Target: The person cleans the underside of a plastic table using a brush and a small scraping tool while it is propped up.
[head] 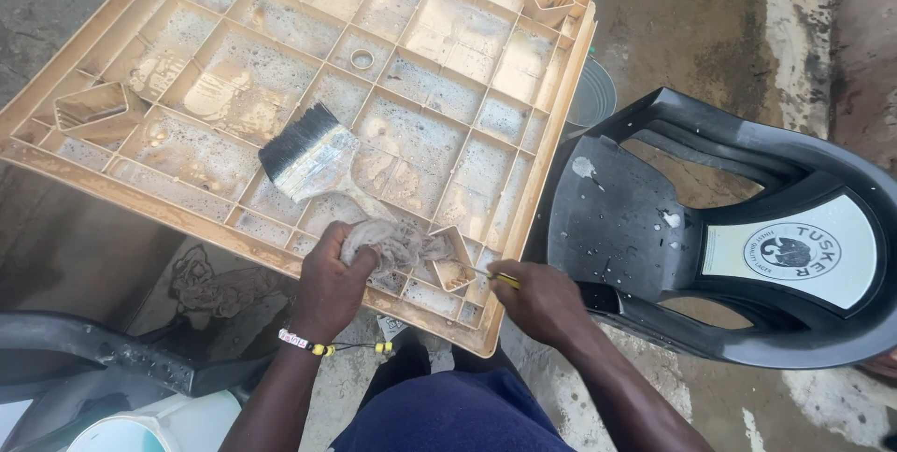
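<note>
A soapy rag point(392, 244) is gripped in the left hand point(329, 286) on the upturned table point(280, 59), a thin tool point(505, 278) pinched in the right hand point(542, 302); corner scraping is judged next.

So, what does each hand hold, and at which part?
Left hand grips a wet grey rag, bunched at one end. Right hand pinches a thin yellow tool; the held part is hidden.

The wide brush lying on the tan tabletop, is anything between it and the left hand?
Only the soapy rag, bunched under the left hand just below the brush. The right hand grips a yellow tool off to the side, clear of it.
</note>
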